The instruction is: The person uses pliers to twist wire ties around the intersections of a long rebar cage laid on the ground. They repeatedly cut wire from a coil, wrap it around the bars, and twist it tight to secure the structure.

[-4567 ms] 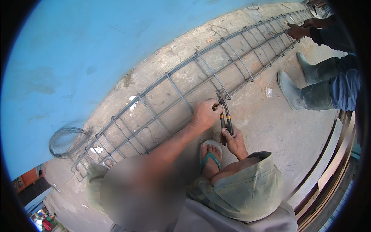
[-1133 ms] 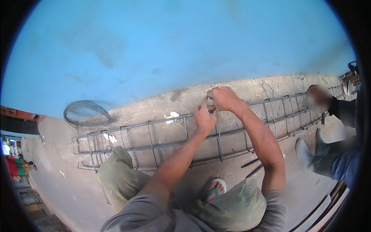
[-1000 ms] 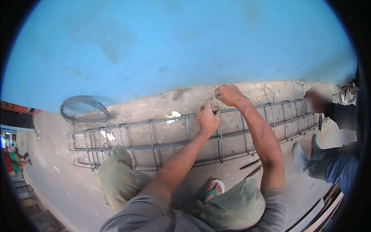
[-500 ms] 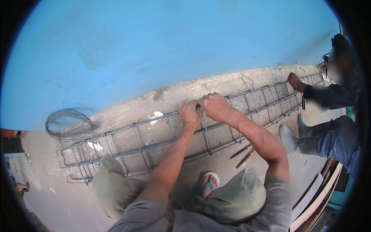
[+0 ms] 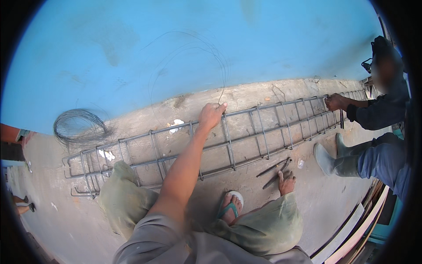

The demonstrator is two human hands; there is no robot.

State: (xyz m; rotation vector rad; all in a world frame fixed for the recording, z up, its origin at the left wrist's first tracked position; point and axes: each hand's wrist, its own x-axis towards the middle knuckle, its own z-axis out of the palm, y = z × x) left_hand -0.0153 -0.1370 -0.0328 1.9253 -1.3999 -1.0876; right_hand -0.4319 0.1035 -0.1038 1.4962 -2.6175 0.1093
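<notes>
A long rebar cage (image 5: 231, 149) of grey steel bars and square stirrups lies on the concrete ground, slanting away to the far right. At its upper bar my left hand (image 5: 212, 115) is closed, pinching thin tie wire (image 5: 226, 75) that arcs up in loose strands in front of the blue wall. My right hand (image 5: 286, 184) is low beside my right knee, fingers apart at the dark pincers (image 5: 271, 169) on the ground. It holds nothing that I can see. The pincers lie between the cage and my knee, handles spread.
A coil of dark wire (image 5: 79, 127) rests at the wall's foot on the left. White scraps (image 5: 176, 126) lie beside the cage. At the right a co-worker's hands (image 5: 336, 102) are at the cage, with grey boots (image 5: 343, 165) nearby. Boards (image 5: 351, 233) lie lower right.
My right hand has left the cage and moved down to the pincers. My left hand remains at the upper bar, and long wire strands now rise from it. The co-worker's hand has lowered slightly.
</notes>
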